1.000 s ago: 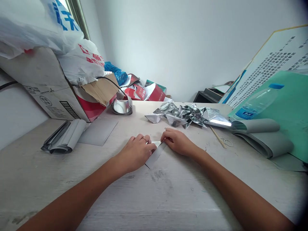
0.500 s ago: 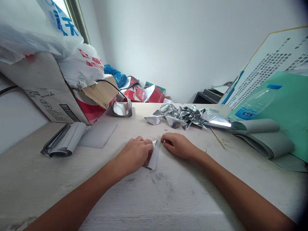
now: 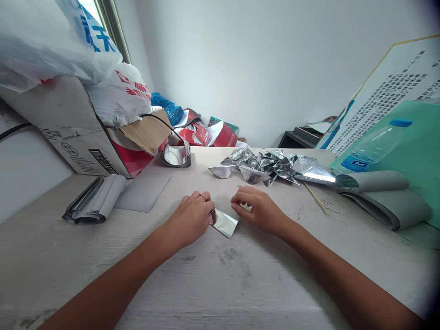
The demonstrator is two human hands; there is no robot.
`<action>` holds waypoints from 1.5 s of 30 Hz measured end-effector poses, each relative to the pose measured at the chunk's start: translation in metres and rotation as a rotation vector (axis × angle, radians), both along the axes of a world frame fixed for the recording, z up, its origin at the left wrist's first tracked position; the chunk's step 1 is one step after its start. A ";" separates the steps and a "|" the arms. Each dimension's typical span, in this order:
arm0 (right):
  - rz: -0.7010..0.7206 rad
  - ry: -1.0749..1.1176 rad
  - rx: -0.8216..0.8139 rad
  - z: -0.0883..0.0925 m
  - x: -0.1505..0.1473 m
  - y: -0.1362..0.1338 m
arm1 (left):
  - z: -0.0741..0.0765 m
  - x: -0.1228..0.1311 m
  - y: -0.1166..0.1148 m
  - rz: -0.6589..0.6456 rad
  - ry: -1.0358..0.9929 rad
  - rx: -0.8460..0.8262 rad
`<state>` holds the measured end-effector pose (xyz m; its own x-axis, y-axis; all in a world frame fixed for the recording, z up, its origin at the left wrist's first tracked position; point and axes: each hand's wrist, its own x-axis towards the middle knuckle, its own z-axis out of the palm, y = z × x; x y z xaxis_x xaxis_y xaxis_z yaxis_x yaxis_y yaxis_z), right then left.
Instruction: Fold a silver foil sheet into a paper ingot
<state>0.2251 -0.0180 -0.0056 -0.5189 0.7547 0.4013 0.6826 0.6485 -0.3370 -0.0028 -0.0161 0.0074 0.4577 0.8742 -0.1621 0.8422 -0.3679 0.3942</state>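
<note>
Foil strip [image 3: 225,223] lengthwise toward near right

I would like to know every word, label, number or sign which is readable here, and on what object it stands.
"天" (most likely): blue, on the upper white bag; its neighbouring character is creased.
Too small or blurred: red characters on the lower white bag; print and barcode on the carton; bottle label; text board.

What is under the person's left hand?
One end of a silver foil piece disappears under the left hand; its shiny other end shows. Whatever else the hand covers cannot be seen.
</note>
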 end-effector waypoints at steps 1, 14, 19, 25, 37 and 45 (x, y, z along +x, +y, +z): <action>0.056 0.001 0.017 0.001 -0.004 -0.003 | 0.000 0.000 0.000 -0.001 0.000 -0.008; 0.208 -0.295 0.037 -0.005 -0.019 -0.011 | 0.002 0.002 0.000 0.070 0.020 -0.006; 0.242 -0.436 0.171 0.000 -0.018 -0.011 | 0.000 0.002 -0.001 0.065 0.035 0.012; 0.279 -0.357 0.132 0.005 -0.017 -0.014 | 0.001 0.000 0.000 0.053 0.037 0.011; 0.311 -0.119 -0.118 -0.001 -0.018 -0.012 | 0.000 -0.001 0.001 -0.023 0.046 0.022; 0.143 -0.045 -0.278 -0.006 -0.017 -0.005 | -0.002 0.001 -0.002 0.032 0.053 0.012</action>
<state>0.2081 -0.0233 -0.0118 -0.6403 0.7504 0.1638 0.6095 0.6262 -0.4862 -0.0019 -0.0176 0.0052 0.4204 0.8904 -0.1747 0.8731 -0.3445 0.3449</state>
